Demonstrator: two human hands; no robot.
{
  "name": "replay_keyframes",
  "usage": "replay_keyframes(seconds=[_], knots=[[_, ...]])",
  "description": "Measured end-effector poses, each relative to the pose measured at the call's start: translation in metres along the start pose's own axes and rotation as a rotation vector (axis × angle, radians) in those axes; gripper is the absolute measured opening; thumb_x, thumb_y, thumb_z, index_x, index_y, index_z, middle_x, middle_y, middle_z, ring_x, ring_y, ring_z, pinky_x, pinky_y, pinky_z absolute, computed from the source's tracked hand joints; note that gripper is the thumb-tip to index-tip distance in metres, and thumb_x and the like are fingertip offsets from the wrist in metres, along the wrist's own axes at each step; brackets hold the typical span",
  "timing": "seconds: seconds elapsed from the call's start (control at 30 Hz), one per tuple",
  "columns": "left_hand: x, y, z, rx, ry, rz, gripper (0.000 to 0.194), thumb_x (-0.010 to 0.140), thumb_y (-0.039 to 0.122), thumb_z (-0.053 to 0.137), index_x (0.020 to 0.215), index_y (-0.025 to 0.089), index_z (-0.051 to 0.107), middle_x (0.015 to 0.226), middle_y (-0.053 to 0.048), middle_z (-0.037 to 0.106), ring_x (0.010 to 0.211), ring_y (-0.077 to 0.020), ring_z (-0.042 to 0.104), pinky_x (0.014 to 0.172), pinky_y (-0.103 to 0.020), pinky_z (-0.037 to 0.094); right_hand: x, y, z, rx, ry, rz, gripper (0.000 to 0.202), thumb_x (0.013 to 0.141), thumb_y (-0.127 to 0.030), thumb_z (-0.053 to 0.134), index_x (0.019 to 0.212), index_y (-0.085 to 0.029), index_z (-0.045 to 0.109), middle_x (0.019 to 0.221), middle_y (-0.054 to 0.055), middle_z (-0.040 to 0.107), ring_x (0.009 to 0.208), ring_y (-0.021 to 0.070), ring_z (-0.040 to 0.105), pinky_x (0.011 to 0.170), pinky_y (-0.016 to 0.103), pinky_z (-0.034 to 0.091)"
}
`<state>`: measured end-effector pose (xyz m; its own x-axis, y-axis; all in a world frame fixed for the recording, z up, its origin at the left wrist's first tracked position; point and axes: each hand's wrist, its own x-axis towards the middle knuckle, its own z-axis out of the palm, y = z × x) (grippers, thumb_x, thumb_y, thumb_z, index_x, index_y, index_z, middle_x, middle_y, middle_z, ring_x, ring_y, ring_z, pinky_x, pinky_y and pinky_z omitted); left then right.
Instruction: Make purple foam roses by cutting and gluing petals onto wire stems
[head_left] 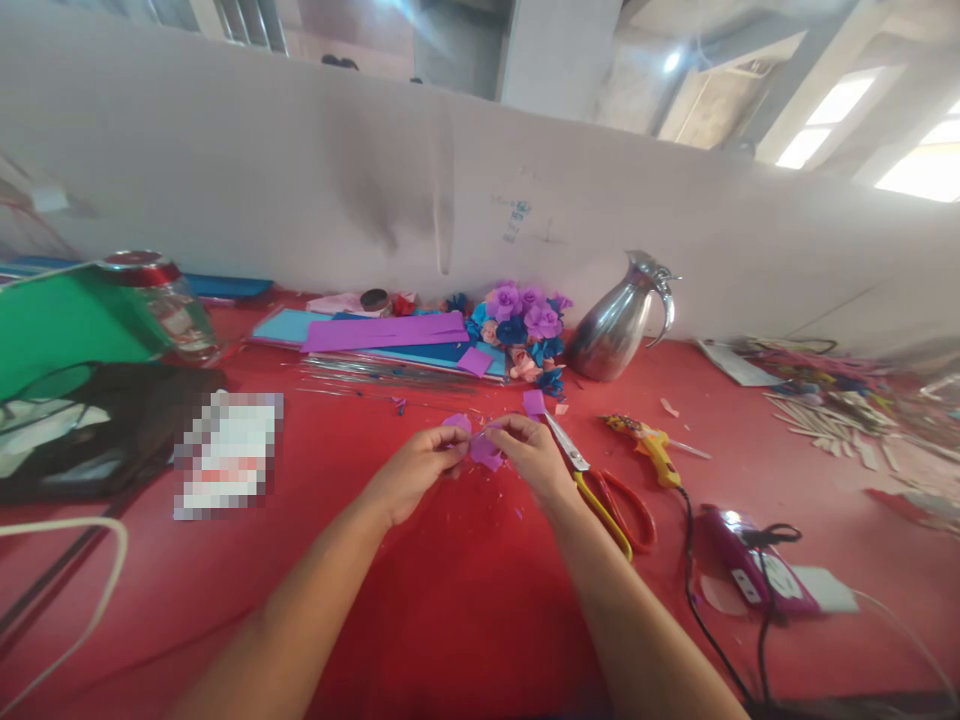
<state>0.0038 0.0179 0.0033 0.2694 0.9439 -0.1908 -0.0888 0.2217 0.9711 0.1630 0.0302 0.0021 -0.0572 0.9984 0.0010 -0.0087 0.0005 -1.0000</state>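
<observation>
Both hands meet over the middle of the red table (450, 620), fingers closed in pinches. My left hand (429, 462) grips a purple paper piece (456, 428) by its edge. Between the thumb and fingers of my right hand (531, 455) is another part of purple paper (487, 452); whether the two parts are one piece I cannot tell. Scissors (600, 490) with red and yellow handles lie open just right of my right hand. A small purple square (533, 403) touches their tips. Tiny paper scraps are scattered beneath my hands.
Behind my hands are purple paper strips (382, 332), thin wires (360, 372) and a bunch of paper flowers (529, 320). A steel jug (619, 320) stands back right. Rightward lie a yellow glue gun (656, 455), a corded purple power strip (757, 565) and sticks (825, 418). A jar (169, 305) stands left.
</observation>
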Motion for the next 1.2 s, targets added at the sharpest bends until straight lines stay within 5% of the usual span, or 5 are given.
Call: replay_keyframes(seconds=[0.13,0.43,1.2], knots=[[-0.0011,0.0021,0.0015,-0.101,-0.002,-0.093,0.028,0.067,0.042,0.071,0.070,0.015,0.063,0.057,0.004,0.047,0.051,-0.0069,0.037,0.053,-0.023,0.028,-0.0014,-0.0015,0.0002,0.015,-0.005,-0.001,0.013,0.062,-0.031,0.064,0.063,-0.018,0.064,0.060,-0.001,0.062,0.058,0.0128,0.053,0.058,0.025,0.040],[0.0014,0.0006,0.0029,-0.158,0.038,-0.117,0.024,0.055,0.030,0.079,0.066,0.015,0.065,0.064,0.002,0.054,0.055,-0.0064,0.041,0.054,-0.023,0.031,-0.0031,-0.0046,-0.0008,0.010,-0.042,0.002,0.013,0.063,-0.031,0.064,0.063,-0.017,0.064,0.063,0.000,0.064,0.061,0.0129,0.054,0.061,0.025,0.041],[0.0012,-0.0047,0.0022,0.171,0.130,0.068,0.015,0.069,0.030,0.065,0.071,0.017,0.060,0.059,0.004,0.051,0.051,-0.0088,0.041,0.054,-0.025,0.031,-0.0030,-0.0014,0.0009,-0.022,-0.054,0.001,0.016,0.064,-0.034,0.063,0.066,-0.018,0.063,0.060,-0.001,0.061,0.056,0.0122,0.052,0.056,0.025,0.038]])
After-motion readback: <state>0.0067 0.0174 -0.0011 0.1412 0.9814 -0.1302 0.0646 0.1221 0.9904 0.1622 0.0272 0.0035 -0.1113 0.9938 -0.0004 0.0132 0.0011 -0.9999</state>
